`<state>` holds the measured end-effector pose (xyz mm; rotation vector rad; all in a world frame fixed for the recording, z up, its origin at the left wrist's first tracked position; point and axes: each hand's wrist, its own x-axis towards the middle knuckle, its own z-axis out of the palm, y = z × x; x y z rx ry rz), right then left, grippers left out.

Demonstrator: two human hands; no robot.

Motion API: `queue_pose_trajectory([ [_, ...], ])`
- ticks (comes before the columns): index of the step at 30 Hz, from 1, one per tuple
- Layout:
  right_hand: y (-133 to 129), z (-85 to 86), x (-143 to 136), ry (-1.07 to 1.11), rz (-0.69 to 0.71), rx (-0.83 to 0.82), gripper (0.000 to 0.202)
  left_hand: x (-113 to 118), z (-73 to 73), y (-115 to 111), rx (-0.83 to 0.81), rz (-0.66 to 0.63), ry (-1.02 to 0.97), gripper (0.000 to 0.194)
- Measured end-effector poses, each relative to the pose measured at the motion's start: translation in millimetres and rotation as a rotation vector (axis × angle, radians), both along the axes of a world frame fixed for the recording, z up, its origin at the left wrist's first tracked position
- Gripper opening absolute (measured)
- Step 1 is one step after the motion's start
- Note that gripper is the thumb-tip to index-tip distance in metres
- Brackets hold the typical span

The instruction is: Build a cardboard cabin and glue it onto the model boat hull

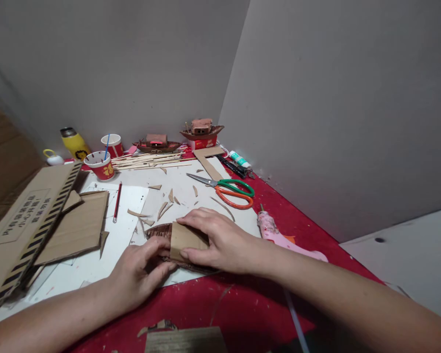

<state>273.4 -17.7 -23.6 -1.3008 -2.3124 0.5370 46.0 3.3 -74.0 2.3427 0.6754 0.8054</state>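
A brown model boat hull [159, 230] lies at the near edge of the white paper, partly covered by my hands. Over its middle sits a bent piece of cardboard [183, 239]. My right hand [215, 240] grips this piece from above, thumb on the near side and fingers on the far side. Curled around the hull's near left side, my left hand [147, 262] has its fingers by the cardboard's left edge and its thumb along the hull. Just beyond lie scissors [231, 190] with green and orange handles, and several curved cardboard scraps [164, 208].
A pink glue gun [282, 240] rests at the right on the red table [206, 304]. Cardboard sheets [84, 220] and a pencil [117, 202] lie left. Behind are thin sticks [147, 159], paper cups [100, 166], a yellow bottle [74, 144] and two finished-looking model boats [202, 128].
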Motion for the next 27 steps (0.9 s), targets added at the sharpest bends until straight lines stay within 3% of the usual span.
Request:
queue_pose_trajectory([
  [4,0.3,-2.3,-1.7,-0.017,-0.022,0.024,0.049,0.4,0.6,0.3,-0.095,0.006,-0.020,0.021],
  [7,0.1,1.7,9.4,0.083,-0.037,0.046,0.064,-0.1,2.9,1.8,-0.069,0.023,-0.087,0.024],
  [9,1.2,5.4,20.8,0.225,-0.105,0.101,0.068,-1.8,4.4,4.4,0.010,0.105,-0.169,0.028],
  [12,6.2,6.5,35.6,0.470,-0.279,0.144,0.055,-7.4,5.3,10.7,0.099,0.274,-0.312,0.034],
  [15,13.7,3.2,40.8,0.655,-0.350,0.062,0.048,-16.0,7.7,18.6,0.101,0.346,-0.404,0.035],
  [22,15.0,-1.2,35.2,0.831,-0.147,-0.144,0.050,-22.4,28.3,24.1,0.077,0.383,-0.428,0.032],
  [27,8.4,-10.4,27.9,0.833,-0.081,-0.083,0.067,-25.9,19.9,18.1,0.158,0.379,-0.386,0.032],
])
